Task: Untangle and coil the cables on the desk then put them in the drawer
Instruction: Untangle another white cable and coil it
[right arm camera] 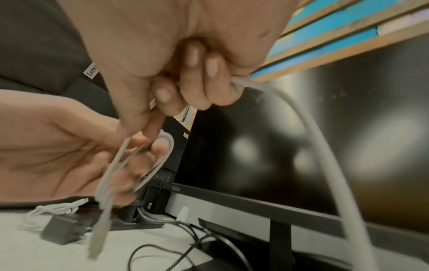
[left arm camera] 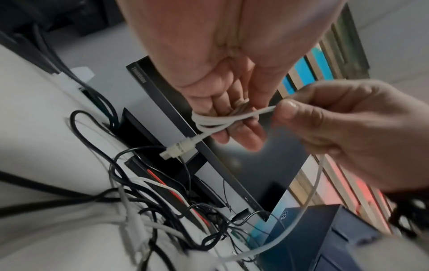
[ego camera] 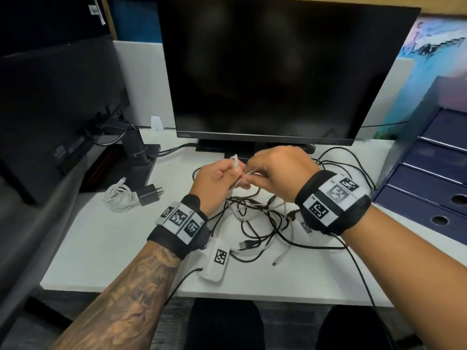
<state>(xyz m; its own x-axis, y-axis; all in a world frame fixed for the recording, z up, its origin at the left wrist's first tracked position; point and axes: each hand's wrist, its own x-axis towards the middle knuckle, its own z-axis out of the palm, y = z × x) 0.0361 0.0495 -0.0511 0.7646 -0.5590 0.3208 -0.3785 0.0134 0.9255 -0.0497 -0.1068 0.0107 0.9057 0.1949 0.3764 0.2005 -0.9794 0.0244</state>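
While the left hand (left arm camera: 223, 102) holds a few turns of white cable (left arm camera: 217, 122) wound round its fingers, plug dangling just below them, the right hand (left arm camera: 343, 132) beside it pinches the same cable's free run between thumb and fingertips. That run drops below both hands into the tangle (ego camera: 255, 221) of black and white leads on the desk (ego camera: 101, 253), so I judge a firm pull could snag it there, tighten a knot or drag the pile along. Loosened left fingers could let the turns slip off.
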